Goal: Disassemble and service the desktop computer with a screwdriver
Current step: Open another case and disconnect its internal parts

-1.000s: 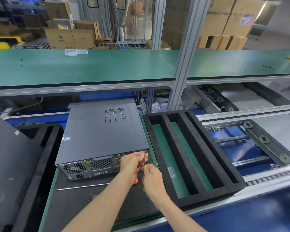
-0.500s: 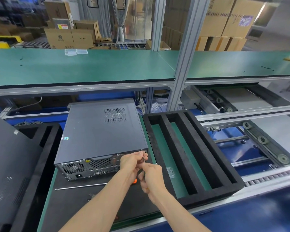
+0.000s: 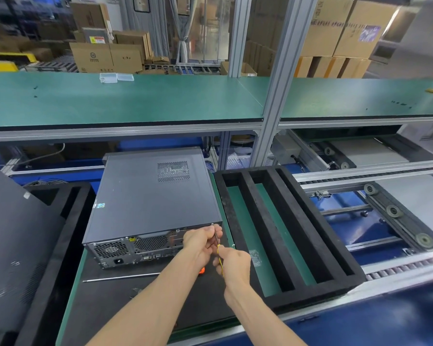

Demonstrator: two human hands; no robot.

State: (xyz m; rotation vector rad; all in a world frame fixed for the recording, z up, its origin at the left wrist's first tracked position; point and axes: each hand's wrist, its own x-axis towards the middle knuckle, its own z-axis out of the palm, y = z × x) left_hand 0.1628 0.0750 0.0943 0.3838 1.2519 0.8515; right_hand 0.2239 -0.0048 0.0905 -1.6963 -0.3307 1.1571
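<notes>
Grey desktop computer (image 3: 155, 196): both hands (image 3: 231, 263) hold a screwdriver (image 3: 218, 248) at its rear corner.

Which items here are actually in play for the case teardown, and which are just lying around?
In play:
- desktop computer
- screwdriver, gripped by right hand
- left hand, steadying the shaft at the rear top corner

Lying about:
- long metal rod on the mat
- black foam tray
- dark panel at left
- clear plastic boxes on the shelf

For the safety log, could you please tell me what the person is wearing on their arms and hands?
Nothing shows on them: the left hand and right hand are bare, with no gloves, and both forearms are uncovered to the frame's edge. No sleeve, watch, ring or wrist strap is visible.
</notes>
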